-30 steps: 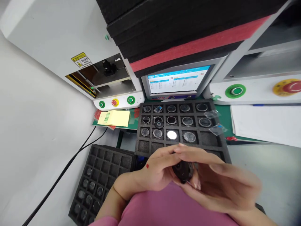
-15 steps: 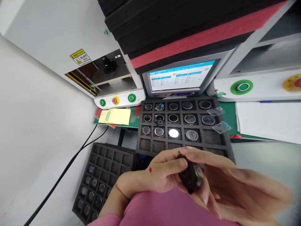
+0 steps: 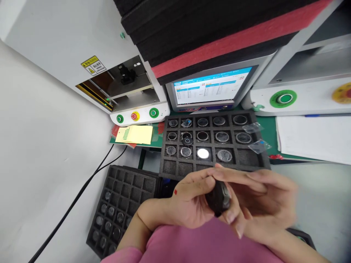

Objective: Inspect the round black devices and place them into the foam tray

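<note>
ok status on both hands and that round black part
Left hand and right hand both pinch the round black part, held above the foam tray. Nothing between the hands.

Bright, even overhead light; soft shadows. Glowing monitor slightly overexposed. Glare on one disc. Right hand motion-blurred. Strong wide-angle bending at edges.

- Your left hand and right hand pinch a small black round part between them.
- A foam tray of similar parts lies just beyond.
</note>
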Demonstrator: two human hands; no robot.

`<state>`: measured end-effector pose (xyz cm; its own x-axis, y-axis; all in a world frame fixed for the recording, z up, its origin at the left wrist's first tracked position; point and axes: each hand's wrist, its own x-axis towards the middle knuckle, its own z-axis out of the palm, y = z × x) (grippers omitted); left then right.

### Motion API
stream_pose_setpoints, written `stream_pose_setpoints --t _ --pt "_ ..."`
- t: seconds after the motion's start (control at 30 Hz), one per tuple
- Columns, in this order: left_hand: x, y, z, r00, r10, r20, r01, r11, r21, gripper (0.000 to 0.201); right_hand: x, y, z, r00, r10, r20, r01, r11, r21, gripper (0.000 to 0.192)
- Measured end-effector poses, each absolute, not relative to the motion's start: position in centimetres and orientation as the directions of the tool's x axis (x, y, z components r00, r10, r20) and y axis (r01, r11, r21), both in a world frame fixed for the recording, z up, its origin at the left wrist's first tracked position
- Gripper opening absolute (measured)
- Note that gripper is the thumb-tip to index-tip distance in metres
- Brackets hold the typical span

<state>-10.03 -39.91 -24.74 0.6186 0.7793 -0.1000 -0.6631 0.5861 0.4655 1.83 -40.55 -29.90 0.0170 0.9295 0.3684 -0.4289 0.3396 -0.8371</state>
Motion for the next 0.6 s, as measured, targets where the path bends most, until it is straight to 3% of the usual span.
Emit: stream_pose_setpoints --t 0.13,0.4,0.6 --pt "-10.0 -40.0 -24.7 0.594 0.794 -0.126 -0.678 0.579 0.452 0.035 1.6 -39.8 -28.6 0.053 0.881 0.469 -0.459 0.439 -0.773 0.038" --pt "-9.9 -40.0 -25.7 0.598 0.788 -0.145 -0.688 0.598 0.412 0.038 1.6 -39.2 -29.0 0.043 0.811 0.583 -0.42 0.544 -0.727 0.066" --pt "-10.0 -40.0 -26.2 0.513 0.846 -0.143 -0.737 0.52 0.432 0.034 0.8 -39.1 -29.7 0.073 0.838 0.541 -0.334 0.531 -0.779 0.052"
